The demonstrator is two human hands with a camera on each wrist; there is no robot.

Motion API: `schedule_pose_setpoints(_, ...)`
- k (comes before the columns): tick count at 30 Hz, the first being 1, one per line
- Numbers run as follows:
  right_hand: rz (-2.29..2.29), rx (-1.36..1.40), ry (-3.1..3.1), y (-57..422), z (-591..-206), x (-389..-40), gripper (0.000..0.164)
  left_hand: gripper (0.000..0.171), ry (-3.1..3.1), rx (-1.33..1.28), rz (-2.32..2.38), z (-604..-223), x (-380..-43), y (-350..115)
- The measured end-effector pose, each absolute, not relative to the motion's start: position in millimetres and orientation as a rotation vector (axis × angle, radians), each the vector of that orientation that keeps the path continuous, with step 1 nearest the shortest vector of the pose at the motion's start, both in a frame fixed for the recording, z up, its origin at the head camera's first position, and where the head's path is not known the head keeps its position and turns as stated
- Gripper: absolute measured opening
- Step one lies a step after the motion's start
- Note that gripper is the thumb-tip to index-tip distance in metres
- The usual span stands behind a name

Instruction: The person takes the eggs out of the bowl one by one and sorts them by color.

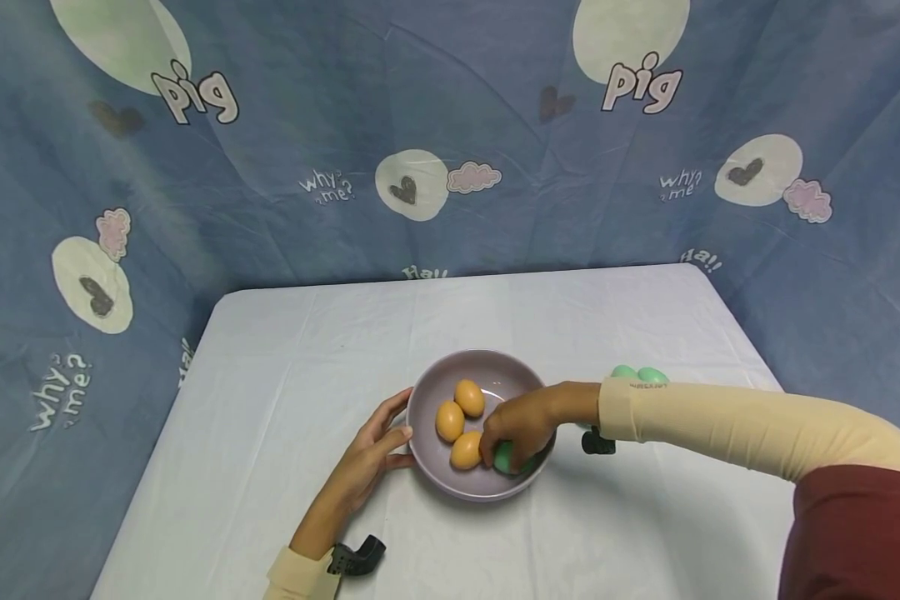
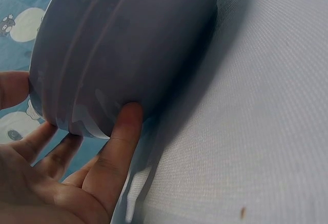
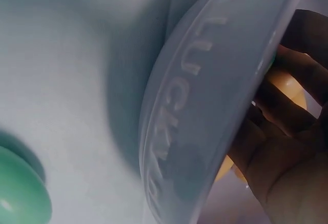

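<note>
A mauve bowl (image 1: 441, 479) stands on the white table. My left hand (image 1: 371, 462) holds its left side, thumb at the rim and fingers spread along the outer wall (image 2: 97, 44). Inside the bowl, my right hand (image 1: 523, 423) grips a green egg (image 1: 504, 458) with its fingers curled down over it. Three orange-yellow eggs (image 1: 450, 421) lie to the left of that hand in the bowl. The right wrist view shows the right fingers past the rim, partly hiding an orange-yellow egg (image 3: 287, 85).
More green eggs (image 1: 652, 375) lie on the table right of the bowl, partly behind the right sleeve (image 1: 690, 412). One green egg (image 3: 20, 188) shows outside the bowl in the right wrist view. A patterned blue cloth (image 1: 270, 225) hangs around the white tabletop (image 1: 307, 358).
</note>
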State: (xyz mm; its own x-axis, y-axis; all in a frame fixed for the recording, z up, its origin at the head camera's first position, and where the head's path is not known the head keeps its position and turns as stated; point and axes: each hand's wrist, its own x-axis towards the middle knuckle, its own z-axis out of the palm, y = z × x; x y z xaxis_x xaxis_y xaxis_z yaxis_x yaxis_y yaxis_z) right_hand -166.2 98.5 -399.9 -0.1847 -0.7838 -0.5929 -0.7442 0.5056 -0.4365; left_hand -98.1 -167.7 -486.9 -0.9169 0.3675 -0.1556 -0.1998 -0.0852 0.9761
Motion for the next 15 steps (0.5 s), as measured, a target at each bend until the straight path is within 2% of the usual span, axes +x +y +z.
schedule_pose_setpoints(7, -0.063, -1.332, 1.906, 101.0, -402.0, -168.5, 0.035, 0.062, 1.804, 0.179, 2.063, -488.6, -96.8, -168.3)
schedule_pose_setpoints(15, -0.136, -1.345, 1.893, 109.3, -387.7, -179.9, 0.04, 0.061, 1.799, 0.179, 2.064, -489.0, -98.9, -168.7)
